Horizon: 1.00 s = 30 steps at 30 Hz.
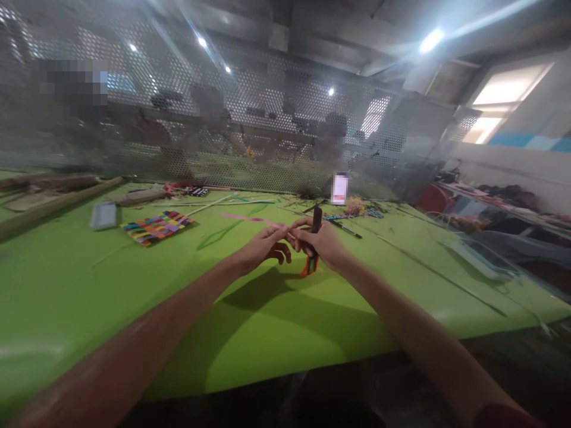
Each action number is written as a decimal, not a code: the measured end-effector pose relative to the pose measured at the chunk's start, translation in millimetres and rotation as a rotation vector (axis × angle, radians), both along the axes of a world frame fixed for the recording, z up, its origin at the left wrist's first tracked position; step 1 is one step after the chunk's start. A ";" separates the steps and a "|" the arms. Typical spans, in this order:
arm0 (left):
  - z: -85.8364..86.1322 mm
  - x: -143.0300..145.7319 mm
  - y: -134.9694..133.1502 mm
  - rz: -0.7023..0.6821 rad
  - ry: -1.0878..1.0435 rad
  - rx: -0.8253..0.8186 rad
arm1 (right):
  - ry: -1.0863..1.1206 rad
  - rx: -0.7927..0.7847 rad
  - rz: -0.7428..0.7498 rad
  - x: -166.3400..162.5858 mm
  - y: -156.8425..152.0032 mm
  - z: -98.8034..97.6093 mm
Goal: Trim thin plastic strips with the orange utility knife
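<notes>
Between the fingertips of my two hands runs a thin pink strip (250,218), its free end trailing left above the table. My left hand (264,247) pinches it with thumb and forefinger, the other fingers curled loosely below. Closed at the same spot, my right hand (325,241) holds the strip's near end. It also grips a black-and-orange tool (312,265) shaped like a utility knife, upright across the palm; any blade is hidden. To the left lie translucent green strips (218,233) and a multicoloured woven mat (156,228) with a pale strip sticking out.
The green tabletop (285,339) spreads around my hands, with a perforated metal screen (267,137) behind. A pen (350,230) and coloured scraps (357,208) lie beyond my right hand. A white box (103,215) sits left, a clear tray (484,257) right. A phone-like screen (339,189) stands at the back.
</notes>
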<state>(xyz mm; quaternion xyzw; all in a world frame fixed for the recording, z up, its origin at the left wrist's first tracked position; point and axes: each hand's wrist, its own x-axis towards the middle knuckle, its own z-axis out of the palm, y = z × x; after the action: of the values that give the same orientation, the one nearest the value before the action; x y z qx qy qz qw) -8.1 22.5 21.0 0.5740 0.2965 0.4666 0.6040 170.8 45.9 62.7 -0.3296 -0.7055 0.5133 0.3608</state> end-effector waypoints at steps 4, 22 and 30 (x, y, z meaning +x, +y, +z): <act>-4.0 -1.6 4.2 0.028 -0.007 0.040 | -0.126 0.040 0.035 2.5 -6.1 8.7; -12.7 10.5 -9.6 0.244 0.051 0.016 | -0.353 0.412 0.098 39.8 11.6 0.3; -15.6 13.3 -16.6 0.138 0.059 0.013 | -0.489 0.521 0.144 32.4 -7.0 -2.6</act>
<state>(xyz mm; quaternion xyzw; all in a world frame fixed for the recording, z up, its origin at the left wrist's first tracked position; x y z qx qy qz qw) 5.2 6.0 5.4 0.5696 0.3501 0.4919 0.5577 203.2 38.9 60.1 -0.2892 -0.8994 0.2466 0.2161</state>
